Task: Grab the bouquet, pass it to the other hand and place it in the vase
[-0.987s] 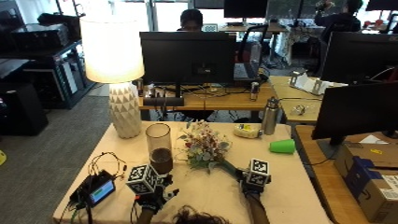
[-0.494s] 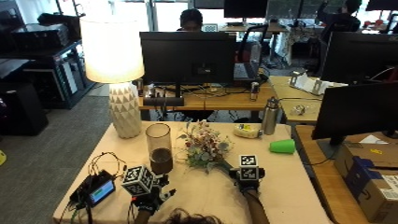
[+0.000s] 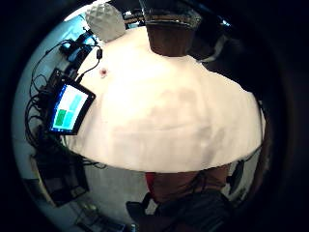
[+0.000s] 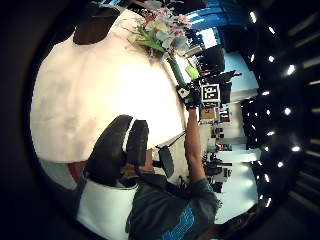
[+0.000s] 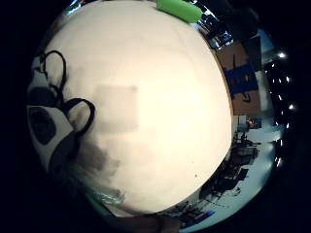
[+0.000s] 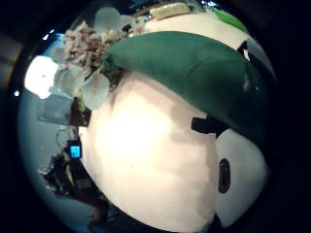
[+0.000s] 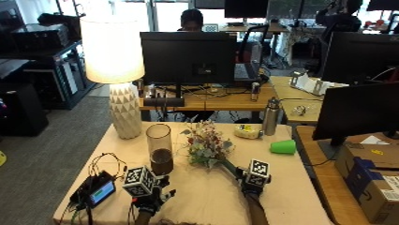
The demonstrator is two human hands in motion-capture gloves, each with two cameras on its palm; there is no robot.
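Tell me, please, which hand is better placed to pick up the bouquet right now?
The right hand. In the outside view it sits at the stem end of the bouquet lying on the table, and its thumb side palm view is filled by the green stem. The left hand is nearer the vase.

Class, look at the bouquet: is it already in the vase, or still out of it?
Out. The bouquet lies on the table beside the vase, its stem at the right hand.
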